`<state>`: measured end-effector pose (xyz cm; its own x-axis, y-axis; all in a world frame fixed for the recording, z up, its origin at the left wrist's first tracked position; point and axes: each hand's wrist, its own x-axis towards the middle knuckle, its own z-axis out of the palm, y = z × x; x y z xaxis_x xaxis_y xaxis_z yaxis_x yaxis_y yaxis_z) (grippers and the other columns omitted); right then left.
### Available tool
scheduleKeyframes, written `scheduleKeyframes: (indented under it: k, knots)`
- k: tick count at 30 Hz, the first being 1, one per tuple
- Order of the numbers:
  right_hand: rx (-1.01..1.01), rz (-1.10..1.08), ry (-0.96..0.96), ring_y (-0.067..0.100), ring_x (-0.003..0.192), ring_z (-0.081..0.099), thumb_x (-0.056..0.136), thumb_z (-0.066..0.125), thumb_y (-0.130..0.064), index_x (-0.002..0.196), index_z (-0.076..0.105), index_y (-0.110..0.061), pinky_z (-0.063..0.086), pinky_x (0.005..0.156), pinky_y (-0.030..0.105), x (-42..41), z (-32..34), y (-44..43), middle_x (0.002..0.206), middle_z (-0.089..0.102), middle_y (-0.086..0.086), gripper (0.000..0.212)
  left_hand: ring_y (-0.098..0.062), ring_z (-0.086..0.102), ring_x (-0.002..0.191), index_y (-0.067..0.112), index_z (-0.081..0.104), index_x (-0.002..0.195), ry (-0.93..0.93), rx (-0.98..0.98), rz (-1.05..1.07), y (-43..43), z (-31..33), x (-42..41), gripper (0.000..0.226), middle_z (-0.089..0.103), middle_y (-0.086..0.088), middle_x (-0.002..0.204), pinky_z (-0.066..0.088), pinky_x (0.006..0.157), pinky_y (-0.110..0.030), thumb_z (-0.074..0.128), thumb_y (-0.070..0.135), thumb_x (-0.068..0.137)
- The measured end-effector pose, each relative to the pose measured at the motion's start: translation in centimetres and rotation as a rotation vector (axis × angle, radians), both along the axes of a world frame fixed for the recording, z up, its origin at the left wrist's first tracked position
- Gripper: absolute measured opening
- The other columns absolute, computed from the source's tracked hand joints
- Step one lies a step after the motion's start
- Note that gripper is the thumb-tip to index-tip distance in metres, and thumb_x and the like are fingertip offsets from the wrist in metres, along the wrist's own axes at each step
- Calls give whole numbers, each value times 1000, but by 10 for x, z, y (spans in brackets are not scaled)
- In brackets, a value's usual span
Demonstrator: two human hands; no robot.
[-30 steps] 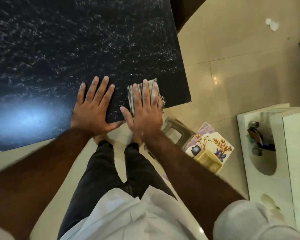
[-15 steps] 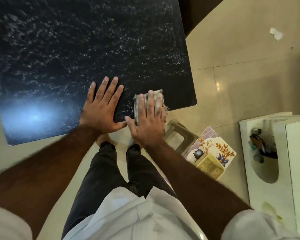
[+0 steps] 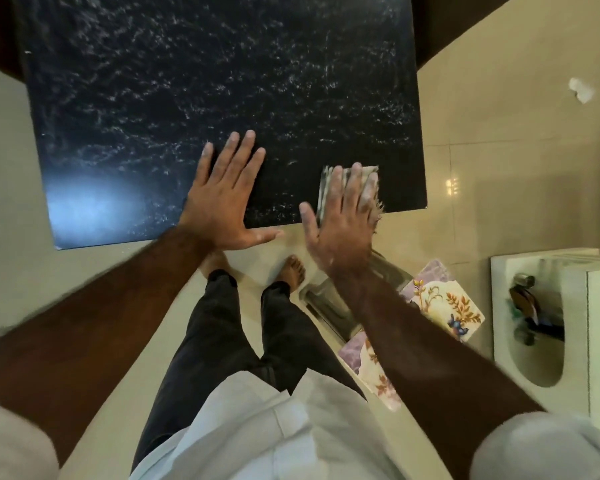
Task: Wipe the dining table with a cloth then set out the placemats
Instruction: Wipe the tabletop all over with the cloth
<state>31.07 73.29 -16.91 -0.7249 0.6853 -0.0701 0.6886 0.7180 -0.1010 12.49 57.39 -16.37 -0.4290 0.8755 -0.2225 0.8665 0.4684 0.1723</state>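
Note:
The dining table (image 3: pixel 222 81) has a black top with white speckles. My left hand (image 3: pixel 222 199) lies flat on it near the front edge, fingers straight. My right hand (image 3: pixel 340 220) presses flat on a folded grey-striped cloth (image 3: pixel 371 181) close to the table's front right corner; its fringe sticks out over the edge. Flowered placemats (image 3: pixel 444 303) lie below on a stool to the right of my legs, partly hidden by my right forearm.
A grey plastic stool (image 3: pixel 329 303) stands beside my right foot under the placemats. A white washbasin unit (image 3: pixel 548 327) is at the right. A white scrap (image 3: pixel 581 88) lies on the tiled floor. Dark wood shows beyond the table's far right corner.
My right hand has slid the cloth rightward along the front edge toward the corner, widening the gap between my hands. The view has shifted, so more of the table's left side shows.

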Motion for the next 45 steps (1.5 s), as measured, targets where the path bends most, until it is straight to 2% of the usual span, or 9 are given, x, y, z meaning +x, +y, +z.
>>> scheduleKeyframes:
  k: [4,8,16,24,27,31,37,41,45]
  knots:
    - [-32,212,56,44,171,10,111,37,-73,176,28,-16,19,135,62,-21,-2,-57,185,15,18,87,-37,-12,172,7,-2,177,78,-82,42,-41,-5,-6,145,-16,-16,185,3,135,-70,35,106,78]
    - [0,308,51,42,171,12,111,32,-76,177,27,-20,19,135,60,-49,-5,-45,185,16,15,87,-38,-12,172,8,-7,176,129,-114,32,-49,-14,-6,142,-17,-16,185,7,135,-68,52,97,83]
    - [82,82,-5,45,171,14,111,31,-75,178,22,-14,23,134,63,-18,-3,-4,185,14,20,90,-38,-11,172,8,-8,176,154,-101,58,-48,-17,-5,139,-17,-15,185,7,136,-66,59,90,86]
    - [-7,314,46,42,171,14,109,32,-79,176,30,-19,18,135,60,-68,-3,-60,185,18,14,90,-37,-8,172,6,-3,176,145,-75,61,-49,-19,-6,124,-12,-15,185,7,137,-65,47,85,95]
    - [8,327,23,43,171,11,109,28,-81,178,25,-18,16,137,59,-80,-6,-27,185,15,15,93,-37,-8,172,3,-4,176,131,-70,68,-50,-16,-8,133,-12,-18,185,6,137,-64,54,87,91]
    - [94,141,65,44,169,21,110,36,-78,175,33,-13,26,134,59,-63,-6,-20,182,25,18,91,-38,-8,172,4,-4,176,116,-80,187,-61,-14,-14,146,-12,-18,185,6,136,-66,59,96,81]
    - [-61,158,12,45,171,7,107,33,-83,177,24,-12,17,135,63,-67,2,-102,185,12,20,100,-39,-10,172,4,-6,175,97,-104,218,-73,-16,-18,141,-14,-19,184,5,136,-67,55,93,85]
    - [-185,156,19,42,172,2,106,17,-83,178,22,-17,18,134,65,-94,11,-125,186,7,15,98,-37,-11,172,5,-6,176,58,-77,217,-73,-15,-19,135,-14,-17,185,4,137,-64,59,85,89]
    - [-377,254,138,32,174,-5,109,10,-76,179,18,-26,14,137,62,-86,25,-90,188,1,6,86,-38,-11,172,0,-4,175,-24,-43,202,-75,-9,-21,153,-14,-20,184,4,137,-65,49,105,77]
